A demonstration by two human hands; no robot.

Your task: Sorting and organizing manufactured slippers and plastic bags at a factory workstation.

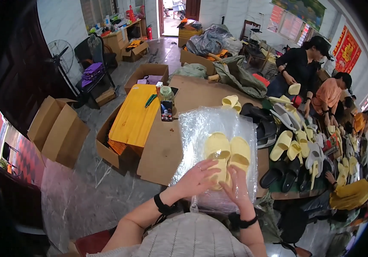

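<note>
Two pale yellow slide slippers, a left one [217, 146] and a right one [239, 153], lie side by side with toes pointing away from me. Beneath them is a stack of clear plastic bags [191, 128] on the table in front of me. My left hand [197, 176] reaches over the heel part of the left slipper, its fingers closed on it. At the heel of the right slipper, my right hand [238, 185] grips with thumb and fingers. Part of both heels is hidden by my hands.
Yellow and black slippers [281, 145] crowd the table at right, where co-workers [301, 68] handle more. A phone [166, 110], a jar [166, 92] and a yellow board [136, 109] stand to the left. Cardboard boxes [66, 137] sit on the floor.
</note>
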